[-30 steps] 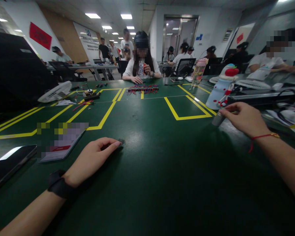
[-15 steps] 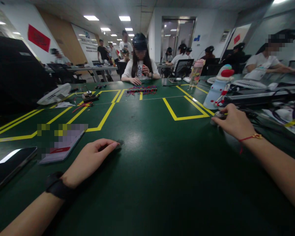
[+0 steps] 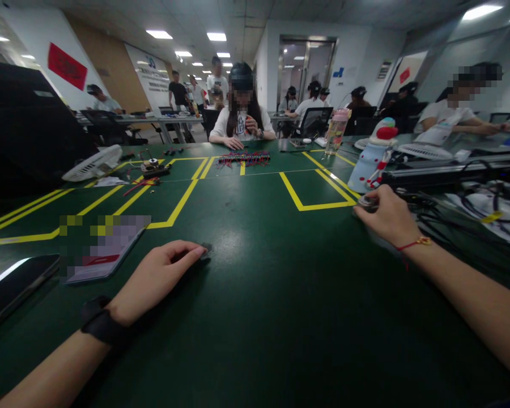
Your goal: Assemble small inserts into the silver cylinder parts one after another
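Note:
My left hand rests on the green table, thumb and forefinger pinched on a small dark, partly see-through piece. The kind of that piece is too small and blurred to tell. Over at the right, my right hand is closed around a small round silver-grey object, low at the table surface. Its fingers cover part of the object, and I cannot tell whether it touches the table. Just behind that hand stands a light blue bottle with red trim.
Two phones, one dark and one with a lit screen, lie left of my left hand. Black cables are piled at right. Across the table, a person sits behind a bundle of coloured wires. Yellow tape marks the tabletop.
My right hand has moved a little left and nearer with the round silver-grey object. My left hand keeps its place and its pinch. The view has shifted slightly.

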The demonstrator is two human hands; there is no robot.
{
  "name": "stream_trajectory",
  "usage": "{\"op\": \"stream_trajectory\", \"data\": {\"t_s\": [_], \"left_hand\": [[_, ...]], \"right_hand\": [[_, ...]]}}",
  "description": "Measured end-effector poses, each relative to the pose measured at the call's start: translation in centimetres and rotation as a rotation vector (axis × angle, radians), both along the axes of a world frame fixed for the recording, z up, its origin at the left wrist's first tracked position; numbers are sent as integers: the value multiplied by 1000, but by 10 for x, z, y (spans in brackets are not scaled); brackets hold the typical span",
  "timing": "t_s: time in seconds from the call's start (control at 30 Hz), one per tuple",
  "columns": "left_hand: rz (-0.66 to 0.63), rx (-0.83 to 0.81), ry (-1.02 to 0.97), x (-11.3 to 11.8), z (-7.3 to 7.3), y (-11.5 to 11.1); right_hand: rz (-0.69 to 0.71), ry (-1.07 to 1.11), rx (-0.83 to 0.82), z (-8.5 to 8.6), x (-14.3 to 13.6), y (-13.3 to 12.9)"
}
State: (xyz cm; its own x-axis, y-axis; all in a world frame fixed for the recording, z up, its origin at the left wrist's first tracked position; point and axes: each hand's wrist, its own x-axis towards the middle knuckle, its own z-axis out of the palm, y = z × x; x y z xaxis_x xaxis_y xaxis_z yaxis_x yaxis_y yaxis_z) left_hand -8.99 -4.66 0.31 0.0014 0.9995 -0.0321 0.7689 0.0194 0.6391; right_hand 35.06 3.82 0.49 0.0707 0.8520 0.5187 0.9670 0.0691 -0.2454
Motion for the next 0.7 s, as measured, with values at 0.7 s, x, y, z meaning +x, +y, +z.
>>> {"op": "stream_trajectory", "data": {"t_s": [0.7], "left_hand": [[-268, 356, -209, 99, 16, 3]], "right_hand": [[900, 615, -369, -26, -157, -67]]}}
